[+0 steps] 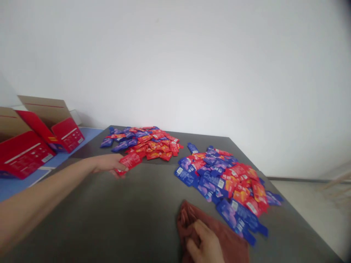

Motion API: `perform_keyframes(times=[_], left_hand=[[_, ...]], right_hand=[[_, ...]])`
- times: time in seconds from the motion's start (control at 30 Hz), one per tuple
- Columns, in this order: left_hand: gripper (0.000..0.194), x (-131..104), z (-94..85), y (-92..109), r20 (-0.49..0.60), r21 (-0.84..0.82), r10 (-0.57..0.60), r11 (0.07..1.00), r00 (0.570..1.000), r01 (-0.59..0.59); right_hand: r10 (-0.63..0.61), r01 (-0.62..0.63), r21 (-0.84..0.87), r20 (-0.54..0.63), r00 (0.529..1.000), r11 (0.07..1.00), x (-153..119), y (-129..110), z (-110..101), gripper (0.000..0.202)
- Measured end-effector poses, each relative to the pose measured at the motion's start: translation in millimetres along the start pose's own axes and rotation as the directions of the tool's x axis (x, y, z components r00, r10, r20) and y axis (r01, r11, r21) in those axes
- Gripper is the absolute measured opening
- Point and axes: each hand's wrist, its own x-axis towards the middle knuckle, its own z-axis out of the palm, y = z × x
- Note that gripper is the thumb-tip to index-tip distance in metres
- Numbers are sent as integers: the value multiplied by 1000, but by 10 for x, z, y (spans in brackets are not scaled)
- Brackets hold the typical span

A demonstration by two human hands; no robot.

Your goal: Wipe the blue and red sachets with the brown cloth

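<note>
My left hand reaches out over the left side of the table, its fingers closed on a red pouch. That pouch is beside the near edge of a pile of red and purple-blue pouches. Low in the view, my right hand grips the folded edge of a reddish-brown cloth-like bag lying on the table; its opening and inside are hidden. A second pile of red and blue pouches spreads to the right, with blue pouches close to the bag.
The dark grey table stands against a white wall. Two open red cartons, one nearer and one farther, are on a blue surface at the left. Pale floor shows beyond the table's right edge.
</note>
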Motion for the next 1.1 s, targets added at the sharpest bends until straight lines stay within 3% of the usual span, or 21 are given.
perform_keyframes(times=[0.07,0.2,0.3,0.4,0.5,0.63,0.77,0.9,0.97,1.1], left_hand=[[32,-89,513,170,108,-23,44,999,993,-42],[23,-183,1468,445,288,12,54,998,956,-59],[19,-169,2006,568,400,66,32,996,916,-63],[18,-130,2328,655,448,80,46,993,893,-91],[20,-125,2446,687,425,97,41,991,904,-90],[32,-194,2471,588,283,-19,113,993,952,-113],[33,-263,2527,471,107,-47,137,990,985,-133],[31,-290,2573,413,62,-42,168,985,984,-165],[32,-282,2583,368,32,-58,196,979,980,-194],[34,-218,2603,279,-107,5,307,951,946,-308]], right_hand=[[-55,59,129,-31,998,990,-15,-36,-86,14],[-44,100,288,-192,980,952,-143,-202,-271,13],[-123,196,209,-316,941,958,-224,-378,-270,12],[-306,308,-31,-234,923,951,-197,-534,-130,8],[-282,257,-220,-89,955,941,-93,-595,18,6],[-107,78,-303,-80,991,950,-2,-536,68,10],[21,-46,-366,-72,997,929,63,-356,-76,14],[180,-241,-385,-188,965,891,107,-216,-326,23],[136,-206,-361,-211,968,909,70,-312,-361,18],[-161,124,-284,-111,981,951,-24,-732,-106,13]])
